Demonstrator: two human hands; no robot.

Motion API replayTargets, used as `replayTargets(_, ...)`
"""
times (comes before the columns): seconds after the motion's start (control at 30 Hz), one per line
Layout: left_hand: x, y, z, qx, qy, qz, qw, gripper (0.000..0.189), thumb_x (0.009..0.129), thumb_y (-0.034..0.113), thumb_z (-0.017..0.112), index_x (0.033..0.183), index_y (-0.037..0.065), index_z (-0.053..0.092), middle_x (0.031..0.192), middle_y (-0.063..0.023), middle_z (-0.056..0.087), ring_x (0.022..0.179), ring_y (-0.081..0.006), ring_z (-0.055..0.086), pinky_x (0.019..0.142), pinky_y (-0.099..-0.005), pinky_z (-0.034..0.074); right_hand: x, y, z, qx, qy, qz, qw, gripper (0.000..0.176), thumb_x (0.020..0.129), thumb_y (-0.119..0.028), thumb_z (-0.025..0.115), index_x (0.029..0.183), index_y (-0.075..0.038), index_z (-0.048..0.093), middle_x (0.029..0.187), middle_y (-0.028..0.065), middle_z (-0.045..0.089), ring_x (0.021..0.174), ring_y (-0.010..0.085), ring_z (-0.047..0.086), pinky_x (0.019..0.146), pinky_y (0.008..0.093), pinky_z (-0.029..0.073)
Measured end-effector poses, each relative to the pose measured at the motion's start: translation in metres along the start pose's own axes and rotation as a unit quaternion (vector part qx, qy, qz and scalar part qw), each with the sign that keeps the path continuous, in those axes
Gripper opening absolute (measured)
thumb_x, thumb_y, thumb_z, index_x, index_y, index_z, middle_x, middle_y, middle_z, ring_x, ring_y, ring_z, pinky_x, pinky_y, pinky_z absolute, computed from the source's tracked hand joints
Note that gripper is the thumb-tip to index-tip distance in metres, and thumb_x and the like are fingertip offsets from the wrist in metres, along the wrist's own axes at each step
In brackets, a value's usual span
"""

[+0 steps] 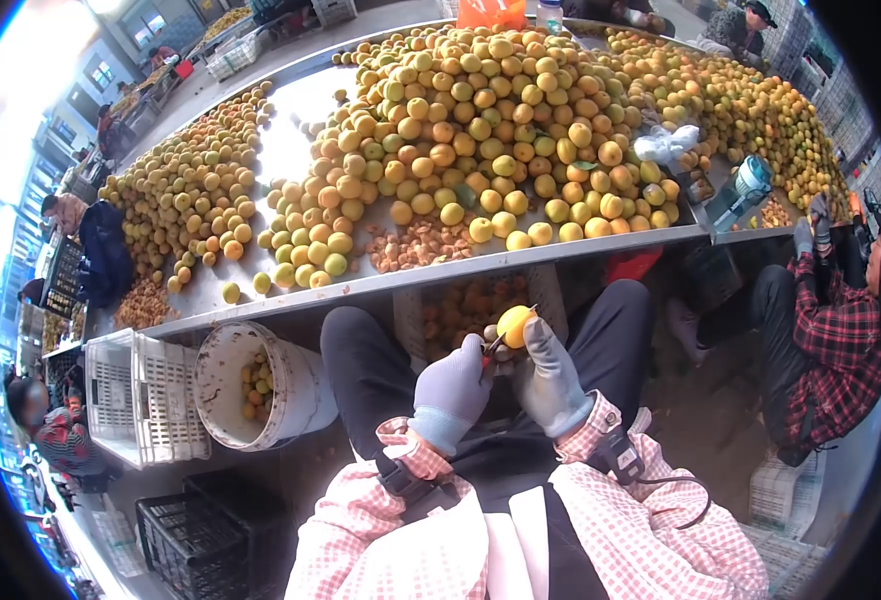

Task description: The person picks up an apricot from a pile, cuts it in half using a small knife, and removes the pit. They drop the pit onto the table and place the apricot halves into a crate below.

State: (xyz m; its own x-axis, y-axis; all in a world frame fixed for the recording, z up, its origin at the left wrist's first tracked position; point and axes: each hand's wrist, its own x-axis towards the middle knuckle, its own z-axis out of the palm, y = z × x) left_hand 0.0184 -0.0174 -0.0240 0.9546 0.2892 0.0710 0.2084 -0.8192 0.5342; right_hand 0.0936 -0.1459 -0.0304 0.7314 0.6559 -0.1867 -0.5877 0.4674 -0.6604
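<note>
A yellow-orange apricot (513,326) is held up between my knees, pinched in the gloved fingers of my right hand (552,380). Just beside it, my left hand (450,390), also gloved, is closed on a small hand tool (490,350) with red and dark parts. The tool meets the lower left side of the fruit, and a thin dark tip pokes out at the fruit's upper right. Most of the tool is hidden in my grip, so I cannot tell its kind. Below both hands, a pale crate (410,320) holds orange-brown fruit pieces.
Apricots (480,120) lie heaped on the metal table (360,290) ahead, with split pieces (420,246) near its edge. At my left stand a white bucket (305,385) with fruit inside and white crates (140,400). A co-worker in a plaid shirt (840,340) sits at right.
</note>
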Motion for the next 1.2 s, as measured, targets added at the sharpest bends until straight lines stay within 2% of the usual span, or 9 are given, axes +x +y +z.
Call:
replayTargets(0.27,-0.003,-0.011,0.010,-0.004,0.003,-0.012,1.000,0.023,0.090,0.029,0.058,0.090,0.009,0.047,0.070,-0.0146,0.062,0.064,-0.0371,0.062,0.053,-0.0471,0.047,0.006,0.004,-0.007,-0.088,0.047,-0.019,0.995,0.031,0.092,-0.027,0.064,0.113,-0.007,0.054,0.096,0.0016,0.062,0.083,0.0090,0.059,0.070,0.0221,0.048)
replayTargets(0.4,-0.006,-0.016,0.010,-0.019,-0.032,-0.039,0.999,0.022,0.089,0.028,0.059,0.092,0.008,0.050,0.074,-0.0179,0.063,0.070,-0.0381,0.062,0.057,-0.0462,0.048,0.011,0.008,-0.020,0.093,0.026,0.049,0.994,0.032,0.094,-0.030,0.061,0.115,-0.007,0.053,0.096,0.0041,0.062,0.078,0.0098,0.059,0.063,0.0223,0.047)
replayTargets(0.5,-0.014,-0.027,0.010,-0.195,-0.013,-0.005,0.981,0.019,0.088,0.020,0.064,0.096,0.006,0.055,0.075,-0.0143,0.064,0.068,-0.0293,0.065,0.061,-0.0375,0.049,0.011,-0.015,-0.012,0.115,0.043,0.060,0.991,0.034,0.096,-0.036,0.055,0.112,-0.007,0.055,0.098,0.0071,0.063,0.072,0.0107,0.058,0.061,0.0225,0.047)
replayTargets(0.6,-0.012,-0.018,-0.009,-0.430,-0.037,-0.083,0.899,0.014,0.088,0.001,0.063,0.101,0.002,0.058,0.090,0.0010,0.061,0.082,-0.0042,0.053,0.074,-0.0209,0.046,0.010,-0.021,-0.018,0.062,0.050,0.099,0.992,0.039,0.099,-0.042,0.043,0.109,-0.006,0.057,0.099,0.0108,0.064,0.067,0.0122,0.057,0.057,0.0222,0.046)
replayTargets(0.73,0.001,-0.010,-0.016,-0.414,-0.046,-0.015,0.909,0.031,0.084,0.011,0.072,0.109,0.003,0.055,0.094,-0.0045,0.065,0.084,-0.0089,0.060,0.077,-0.0243,0.048,0.000,-0.014,-0.010,-0.008,0.010,0.166,0.986,0.036,0.099,-0.037,0.037,0.109,-0.008,0.055,0.091,0.0067,0.061,0.062,0.0096,0.052,0.046,0.0189,0.039)
replayTargets(0.8,0.003,-0.007,-0.018,-0.399,-0.070,-0.008,0.914,0.041,0.082,0.017,0.076,0.113,0.004,0.053,0.094,-0.0081,0.067,0.084,-0.0127,0.064,0.077,-0.0265,0.050,-0.004,-0.010,-0.008,0.006,0.087,0.181,0.980,0.036,0.099,-0.037,0.037,0.105,-0.006,0.056,0.090,0.0046,0.059,0.059,0.0089,0.049,0.044,0.0184,0.037)
replayTargets(0.83,0.003,-0.006,-0.019,-0.382,-0.090,0.017,0.920,0.048,0.080,0.020,0.078,0.117,0.006,0.051,0.096,-0.0092,0.067,0.086,-0.0165,0.065,0.078,-0.0281,0.050,-0.006,-0.013,-0.016,0.045,0.020,0.206,0.977,0.035,0.099,-0.034,0.039,0.105,-0.004,0.055,0.095,0.0051,0.060,0.069,0.0106,0.055,0.057,0.0220,0.046)
replayTargets(0.97,0.007,-0.003,-0.021,-0.347,-0.116,0.084,0.927,0.062,0.075,0.027,0.081,0.125,0.011,0.048,0.100,-0.0125,0.067,0.092,-0.0290,0.067,0.079,-0.0322,0.051,-0.002,0.004,-0.013,0.020,0.067,0.125,0.990,0.028,0.100,-0.031,0.041,0.105,-0.007,0.055,0.098,0.0066,0.063,0.088,0.0168,0.064,0.082,0.0288,0.052)
replayTargets(1.2,0.012,-0.004,-0.029,-0.235,-0.089,0.185,0.950,0.072,0.069,0.034,0.083,0.128,0.012,0.048,0.093,-0.0132,0.067,0.081,-0.0329,0.068,0.070,-0.0345,0.054,-0.011,0.007,-0.004,-0.032,0.024,0.125,0.991,0.025,0.100,-0.022,0.039,0.107,-0.005,0.055,0.100,0.0034,0.058,0.094,0.0094,0.057,0.084,0.0243,0.047)
